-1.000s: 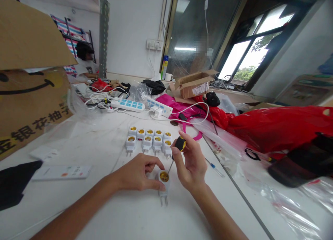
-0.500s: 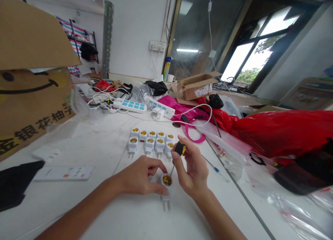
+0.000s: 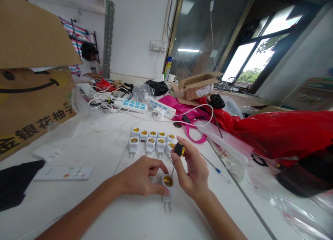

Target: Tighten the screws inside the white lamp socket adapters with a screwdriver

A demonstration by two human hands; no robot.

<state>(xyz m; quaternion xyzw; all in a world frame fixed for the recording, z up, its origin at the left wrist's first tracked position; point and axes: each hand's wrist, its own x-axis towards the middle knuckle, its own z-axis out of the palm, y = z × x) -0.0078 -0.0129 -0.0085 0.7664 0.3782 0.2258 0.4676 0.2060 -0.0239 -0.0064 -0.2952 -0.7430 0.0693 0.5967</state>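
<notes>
My left hand (image 3: 144, 177) grips a white plug-in lamp socket (image 3: 167, 195) on the table, thumb and fingers at its left side. Its gold-coloured opening faces up and its two pins point toward me. A screwdriver (image 3: 179, 149) with a black and yellow handle is pinched in my right hand (image 3: 194, 168). The thin shaft slants down into the socket's opening; where its tip sits inside is hard to make out. Just beyond my hands, several similar lamp sockets (image 3: 151, 145) stand in two rows.
Power strips (image 3: 131, 105) and tangled white cables lie at the back. A large cardboard box (image 3: 33, 104) stands on the left, near a flat white box (image 3: 65, 173). On the right are red plastic bags (image 3: 283, 132) and a thin blue-ended tool (image 3: 217, 170). Another person (image 3: 90, 59) is far back left.
The view has shifted very slightly. Both hands, the screwdriver and the lamp socket keep nearly the same pose.
</notes>
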